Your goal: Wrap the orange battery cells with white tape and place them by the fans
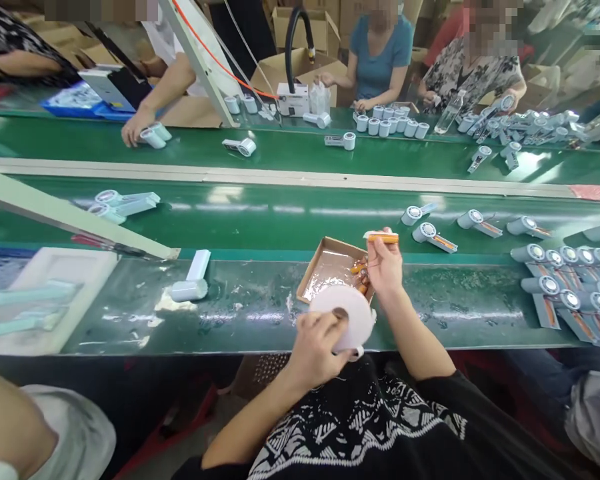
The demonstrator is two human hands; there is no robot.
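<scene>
A white roll of tape (356, 313) is gripped in my left hand (317, 347), whose fingers reach into its core at the bench's near edge. Between the thumb and fingers of my right hand (386, 270) is an orange battery (384, 237) with something white at its left end. Below both hands sits a shallow cardboard box (325, 261) with a shiny lining. Several more orange batteries (361, 270) lie along its right side, partly covered by my right hand. The tape roll hides the box's near corner.
Light-blue handheld fans (570, 299) crowd the bench at right; more ride the green conveyor (280, 227). One fan body (193, 283) lies at left. A slanted metal post (80, 213) crosses the left side. Across the belt, co-workers handle fan parts; one person's hand (139, 127) touches white-blue cylinders.
</scene>
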